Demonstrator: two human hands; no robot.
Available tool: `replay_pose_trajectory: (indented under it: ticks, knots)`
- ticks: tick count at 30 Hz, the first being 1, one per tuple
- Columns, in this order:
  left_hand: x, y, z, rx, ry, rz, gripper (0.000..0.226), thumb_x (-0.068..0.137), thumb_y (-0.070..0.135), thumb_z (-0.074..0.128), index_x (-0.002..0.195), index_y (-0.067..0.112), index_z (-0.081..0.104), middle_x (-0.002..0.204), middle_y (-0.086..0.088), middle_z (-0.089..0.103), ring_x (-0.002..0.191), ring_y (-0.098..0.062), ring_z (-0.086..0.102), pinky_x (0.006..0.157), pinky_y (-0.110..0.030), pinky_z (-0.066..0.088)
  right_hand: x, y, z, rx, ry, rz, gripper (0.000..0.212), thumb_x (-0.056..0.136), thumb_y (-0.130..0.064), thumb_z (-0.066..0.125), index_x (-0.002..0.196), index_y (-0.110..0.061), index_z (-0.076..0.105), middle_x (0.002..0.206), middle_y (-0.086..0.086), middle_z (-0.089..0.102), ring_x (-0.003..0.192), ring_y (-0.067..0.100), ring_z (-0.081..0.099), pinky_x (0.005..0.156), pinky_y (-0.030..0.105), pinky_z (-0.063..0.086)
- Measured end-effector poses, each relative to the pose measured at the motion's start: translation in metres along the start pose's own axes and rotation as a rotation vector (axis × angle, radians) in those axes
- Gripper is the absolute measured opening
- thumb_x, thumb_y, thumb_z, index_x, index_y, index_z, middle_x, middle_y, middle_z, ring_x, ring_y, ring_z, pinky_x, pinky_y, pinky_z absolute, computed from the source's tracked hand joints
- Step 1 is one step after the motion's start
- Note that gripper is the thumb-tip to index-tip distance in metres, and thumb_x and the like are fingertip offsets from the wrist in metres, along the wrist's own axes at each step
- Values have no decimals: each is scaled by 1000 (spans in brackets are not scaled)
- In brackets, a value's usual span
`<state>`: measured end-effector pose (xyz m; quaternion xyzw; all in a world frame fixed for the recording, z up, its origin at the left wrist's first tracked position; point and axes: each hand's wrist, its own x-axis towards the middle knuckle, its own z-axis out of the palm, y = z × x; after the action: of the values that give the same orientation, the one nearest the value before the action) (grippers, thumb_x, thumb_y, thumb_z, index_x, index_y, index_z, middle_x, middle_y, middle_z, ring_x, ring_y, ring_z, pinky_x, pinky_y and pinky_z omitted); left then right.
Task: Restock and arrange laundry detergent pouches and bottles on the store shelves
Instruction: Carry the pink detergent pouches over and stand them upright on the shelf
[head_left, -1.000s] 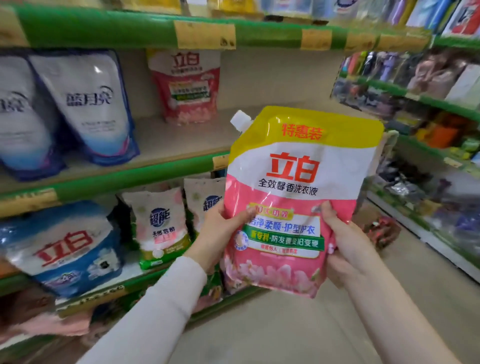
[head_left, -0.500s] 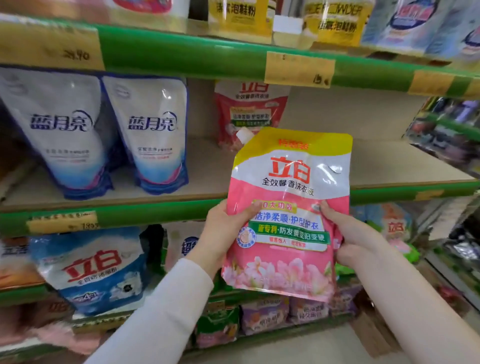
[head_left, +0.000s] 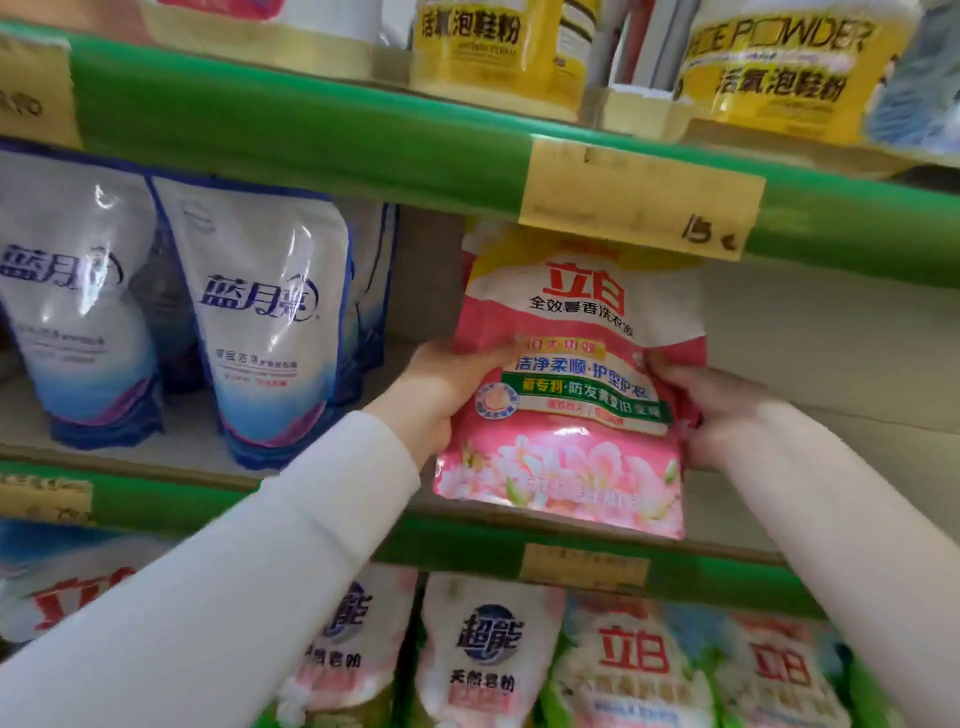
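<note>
A pink, white and yellow detergent pouch (head_left: 576, 384) is upright in both my hands, its base just above the front edge of the middle shelf (head_left: 737, 499). My left hand (head_left: 441, 395) grips its left side. My right hand (head_left: 711, 410) grips its right side. The pouch's yellow top and spout are partly hidden behind the yellow price tag (head_left: 639, 200) on the shelf above. Another pouch of the same kind stood behind it earlier and is hidden now.
Blue-and-white pouches (head_left: 260, 322) stand in a row on the middle shelf to the left. Yellow tubs (head_left: 493, 47) sit on the top shelf. Pink and white bags (head_left: 488, 654) fill the shelf below. The middle shelf right of the held pouch is bare.
Both hands have carried the pouch up and forward, from in front of the shelves into the middle shelf's opening. The view has closed in on the shelf.
</note>
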<state>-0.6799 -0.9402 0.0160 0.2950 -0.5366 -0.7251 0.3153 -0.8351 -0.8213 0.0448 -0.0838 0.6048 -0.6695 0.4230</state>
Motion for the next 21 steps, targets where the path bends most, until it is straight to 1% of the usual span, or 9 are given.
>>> replay_pose_trajectory:
  ticks: [2, 4, 5, 7, 9, 12, 16, 19, 21]
  knots:
    - [20, 2, 2, 21, 7, 66, 25, 74, 26, 76, 92, 13, 65, 72, -6, 72, 57, -16, 68, 60, -30, 57, 21, -7, 3, 17, -36, -61, 17, 88, -25, 60, 80, -10, 58, 56, 9, 68, 47, 22, 66, 41, 46, 52]
    - [38, -3, 1, 26, -11, 124, 23, 76, 27, 74, 93, 15, 65, 75, -4, 72, 61, -15, 69, 63, -30, 57, 43, -6, 4, 29, -72, -146, 15, 87, -25, 61, 80, -13, 59, 57, 7, 69, 51, 22, 67, 46, 45, 55]
    - [46, -8, 1, 26, -22, 154, 20, 77, 27, 73, 92, 17, 64, 73, -2, 73, 61, -14, 69, 61, -28, 57, 53, -2, 5, 31, -93, -179, 15, 87, -26, 62, 80, -13, 59, 57, 6, 69, 55, 22, 67, 49, 42, 57]
    - [61, -18, 0, -5, -38, 217, 12, 81, 23, 70, 88, 19, 62, 64, 4, 71, 55, -10, 68, 53, -23, 55, 69, 3, 7, 20, -113, -249, 16, 87, -26, 61, 79, -13, 58, 56, 3, 69, 62, 22, 66, 56, 39, 53]
    - [74, -25, 1, -43, -21, 287, 8, 83, 19, 68, 85, 18, 60, 58, 6, 70, 51, -7, 66, 49, -20, 54, 84, 4, 8, -8, -108, -344, 16, 89, -25, 60, 78, -13, 58, 57, 1, 69, 57, 18, 67, 56, 34, 51]
    - [89, -26, 3, -33, 14, 390, 9, 83, 18, 68, 84, 20, 59, 59, 7, 70, 53, -7, 67, 50, -21, 54, 100, 2, 11, -13, -110, -440, 14, 91, -24, 57, 81, -14, 58, 72, 2, 69, 64, 17, 67, 57, 32, 53]
    - [110, -29, 5, 28, 69, 482, 10, 82, 20, 69, 82, 23, 60, 75, 2, 71, 66, -14, 69, 67, -32, 57, 119, 3, 19, 22, -96, -513, 15, 92, -26, 57, 86, -13, 60, 81, 6, 69, 73, 22, 67, 65, 37, 54]
    - [123, -30, 8, 35, 67, 528, 11, 82, 20, 68, 91, 22, 62, 86, -3, 73, 75, -19, 71, 70, -35, 58, 133, 4, 22, 46, -79, -599, 14, 91, -27, 58, 85, -15, 61, 82, 6, 70, 74, 22, 68, 71, 38, 55]
    - [128, -30, 8, 1, 64, 553, 19, 82, 19, 68, 100, 18, 62, 94, -8, 72, 82, -23, 71, 73, -38, 58, 140, 5, 23, 62, -92, -660, 11, 91, -25, 58, 84, -17, 62, 81, 4, 70, 70, 18, 68, 69, 35, 55]
